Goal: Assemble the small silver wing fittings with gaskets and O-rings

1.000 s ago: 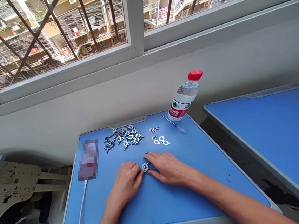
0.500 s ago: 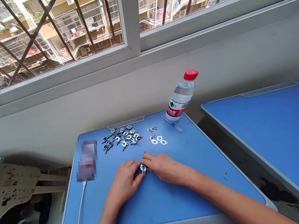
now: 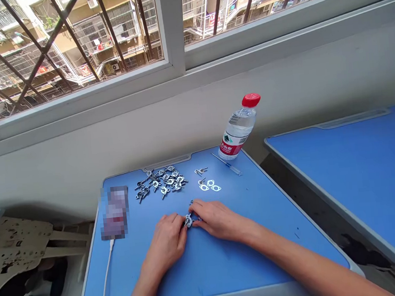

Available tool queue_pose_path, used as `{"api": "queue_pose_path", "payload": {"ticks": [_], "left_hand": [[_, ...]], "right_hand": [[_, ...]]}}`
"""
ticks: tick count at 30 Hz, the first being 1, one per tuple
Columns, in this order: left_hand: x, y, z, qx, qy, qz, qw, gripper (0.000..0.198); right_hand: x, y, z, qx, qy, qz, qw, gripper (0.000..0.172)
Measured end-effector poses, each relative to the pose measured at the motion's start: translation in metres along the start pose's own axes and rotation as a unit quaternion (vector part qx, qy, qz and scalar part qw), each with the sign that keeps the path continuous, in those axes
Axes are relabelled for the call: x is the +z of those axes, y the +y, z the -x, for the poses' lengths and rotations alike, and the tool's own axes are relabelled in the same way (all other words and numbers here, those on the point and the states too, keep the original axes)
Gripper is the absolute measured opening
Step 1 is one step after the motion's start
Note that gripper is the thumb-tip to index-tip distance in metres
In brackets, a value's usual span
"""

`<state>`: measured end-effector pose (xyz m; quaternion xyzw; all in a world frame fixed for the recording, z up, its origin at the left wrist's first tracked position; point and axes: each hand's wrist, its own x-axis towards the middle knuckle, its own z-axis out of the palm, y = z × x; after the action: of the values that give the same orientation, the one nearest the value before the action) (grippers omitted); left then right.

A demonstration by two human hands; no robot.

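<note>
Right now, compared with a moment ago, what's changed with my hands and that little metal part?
The small metal part has turned slightly between your left hand and right hand, and the fingers have shifted around it; neither hand let go. The pile of metal parts, water bottle and slim tool on the blue table stayed put, shifting only with your view.

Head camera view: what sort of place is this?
Likely an upper-floor room in an apartment block: the barred window looks onto caged balconies opposite, and blue school-style desks stand below it.
</note>
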<state>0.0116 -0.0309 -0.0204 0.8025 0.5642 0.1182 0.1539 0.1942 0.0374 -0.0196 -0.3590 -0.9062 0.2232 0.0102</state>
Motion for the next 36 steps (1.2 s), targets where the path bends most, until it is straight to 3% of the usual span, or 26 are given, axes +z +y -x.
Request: {"api": "queue_pose_path", "payload": {"ticks": [11,17,26,31,36], "left_hand": [[-0.003,0.004,0.002,-0.041,-0.026,0.004,0.999,0.016],[-0.004,0.001,0.003,-0.046,-0.041,0.035,0.997,0.011],[0.001,-0.009,0.001,-0.012,-0.013,0.047,0.999,0.022],[-0.002,-0.004,0.0,-0.034,-0.014,0.037,0.999,0.01],[-0.006,-0.001,0.001,-0.022,-0.024,0.011,0.999,0.013]], "right_hand": [[0.005,-0.011,0.001,0.054,-0.003,-0.008,0.998,0.017],[0.008,-0.008,-0.001,0.033,-0.011,-0.043,0.998,0.019],[0.006,0.002,-0.002,-0.041,-0.012,-0.065,0.997,0.021],[0.004,0.004,-0.003,-0.047,0.003,-0.098,0.994,0.022],[0.01,0.001,0.0,-0.02,0.019,-0.102,0.994,0.03]]}}
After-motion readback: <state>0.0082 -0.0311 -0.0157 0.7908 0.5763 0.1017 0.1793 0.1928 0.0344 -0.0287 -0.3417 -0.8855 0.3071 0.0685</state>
